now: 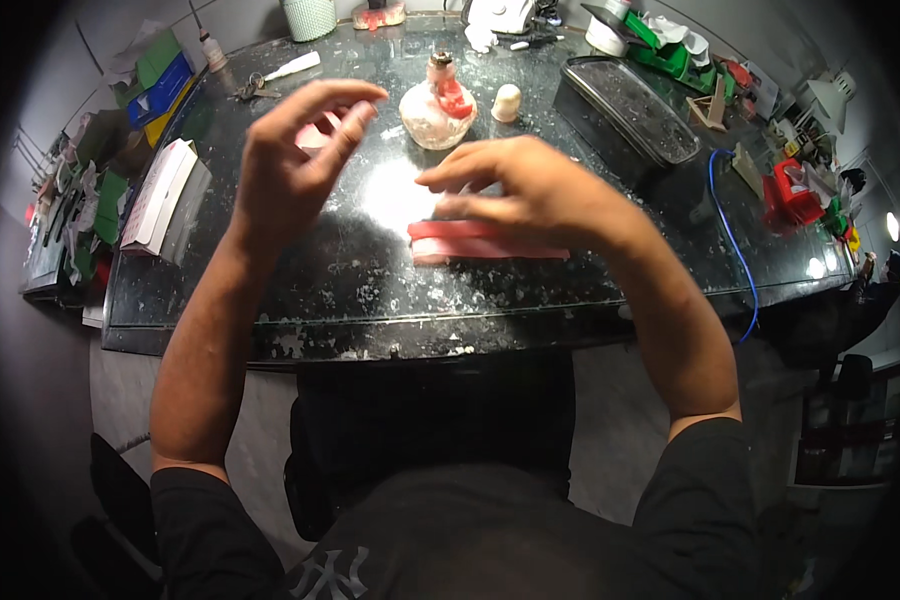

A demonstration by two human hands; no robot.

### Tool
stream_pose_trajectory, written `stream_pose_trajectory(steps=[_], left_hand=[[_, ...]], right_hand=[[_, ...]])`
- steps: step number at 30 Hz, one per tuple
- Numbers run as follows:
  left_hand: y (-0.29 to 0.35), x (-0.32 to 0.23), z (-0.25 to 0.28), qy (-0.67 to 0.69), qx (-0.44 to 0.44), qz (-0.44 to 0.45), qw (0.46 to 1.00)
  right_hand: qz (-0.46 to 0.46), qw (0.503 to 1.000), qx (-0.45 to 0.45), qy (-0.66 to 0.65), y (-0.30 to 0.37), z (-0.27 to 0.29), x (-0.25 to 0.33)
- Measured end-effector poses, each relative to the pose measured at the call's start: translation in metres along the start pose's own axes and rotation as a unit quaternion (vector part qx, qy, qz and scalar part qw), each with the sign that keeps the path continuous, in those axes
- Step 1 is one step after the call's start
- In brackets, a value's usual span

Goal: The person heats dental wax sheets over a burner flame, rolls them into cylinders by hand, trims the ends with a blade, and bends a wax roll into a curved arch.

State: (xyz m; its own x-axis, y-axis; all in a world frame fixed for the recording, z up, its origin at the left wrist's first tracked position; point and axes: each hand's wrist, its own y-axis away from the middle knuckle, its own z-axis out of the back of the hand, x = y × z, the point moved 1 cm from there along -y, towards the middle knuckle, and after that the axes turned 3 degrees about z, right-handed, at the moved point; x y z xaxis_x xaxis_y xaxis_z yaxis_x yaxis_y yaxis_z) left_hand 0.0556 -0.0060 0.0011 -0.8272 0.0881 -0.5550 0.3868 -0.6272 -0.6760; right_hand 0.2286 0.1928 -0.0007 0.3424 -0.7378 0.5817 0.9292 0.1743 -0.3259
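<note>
Both my hands are raised over the dark work table (340, 300). My left hand (295, 150) is open, its fingers curved and its thumb apart from them. A pale pink patch (316, 132) shows between them; whether it is a separate thing I cannot tell. My right hand (530, 190), slightly blurred, hovers with parted fingers above a folded pink strip like a wax sheet (485, 243). Between and beyond the hands stands a round glass spirit lamp (437, 118) with red and pink stuff on its side. Its cream-coloured cap (507, 103) stands just right of it.
A black lidded tray (630, 105) lies at the back right, with a blue cable (732, 235) beside it. On the left are a white-and-pink box (160, 200) and a white-handled tool (292, 67). Green bins (670, 50) and a red bin (795, 195) crowd the right side.
</note>
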Motion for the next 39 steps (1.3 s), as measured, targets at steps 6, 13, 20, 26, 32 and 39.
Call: stream_pose_trajectory(steps=[6, 13, 20, 26, 32, 39], left_hand=[[0.033, -0.023, -0.014, 0.003, 0.200, 0.097, 0.975], [0.044, -0.026, -0.025, -0.038, 0.238, 0.039, 0.970], [0.042, -0.029, -0.026, -0.017, 0.253, 0.080, 0.964], [0.038, -0.021, -0.019, -0.014, 0.266, 0.038, 0.963], [0.030, -0.022, -0.018, -0.039, 0.292, -0.027, 0.955], [0.029, -0.022, -0.016, -0.057, 0.274, -0.123, 0.952]], right_hand=[[-0.192, 0.980, 0.019, 0.056, 0.059, 0.040, -0.003], [-0.085, 0.994, -0.033, 0.052, 0.085, 0.027, -0.014], [-0.051, 0.994, -0.063, 0.077, 0.093, 0.019, -0.015], [0.018, 0.986, -0.087, 0.140, 0.095, 0.013, -0.014], [0.093, 0.971, -0.109, 0.190, 0.101, 0.009, -0.008], [0.114, 0.967, -0.098, 0.208, 0.106, 0.010, -0.007]])
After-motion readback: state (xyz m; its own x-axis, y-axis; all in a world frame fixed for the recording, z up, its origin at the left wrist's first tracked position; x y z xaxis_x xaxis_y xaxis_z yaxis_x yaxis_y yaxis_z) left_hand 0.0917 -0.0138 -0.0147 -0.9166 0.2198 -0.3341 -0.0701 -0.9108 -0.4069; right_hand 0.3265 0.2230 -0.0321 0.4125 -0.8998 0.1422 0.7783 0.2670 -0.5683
